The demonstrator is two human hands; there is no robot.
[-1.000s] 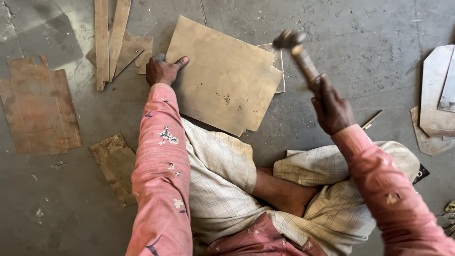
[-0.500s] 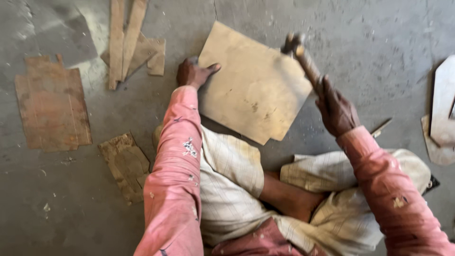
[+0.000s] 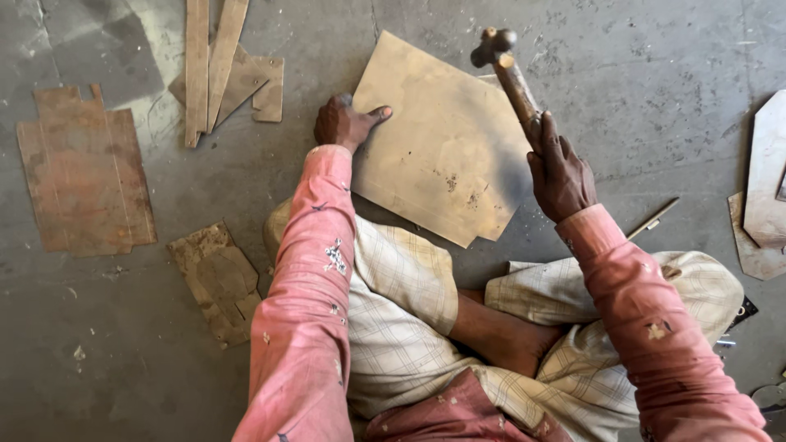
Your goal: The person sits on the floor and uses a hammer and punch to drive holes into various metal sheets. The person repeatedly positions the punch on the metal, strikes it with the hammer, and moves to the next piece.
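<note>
Metal sheet point(image 3: 438, 139) lies on grey concrete floor point(image 3: 655, 74), left hand point(image 3: 344, 123) pressing its edge, right hand point(image 3: 561, 172) gripping hammer point(image 3: 508, 69).

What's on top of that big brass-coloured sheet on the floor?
The left hand presses on the sheet's left edge; dark smudges mark its surface. The hammer is raised above it. Whatever lies underneath is covered.

The person wore a faded pink long-sleeved shirt, its cloth dotted with small pale flower-like marks and a few darker specks. Both sleeves ran down to buttonless, slightly frayed-looking cuffs at the wrists. Below the shirt hung a cream wrap of light checked cloth, crossed by thin grey lines, creased and folded over the legs, one shin bare.
</note>
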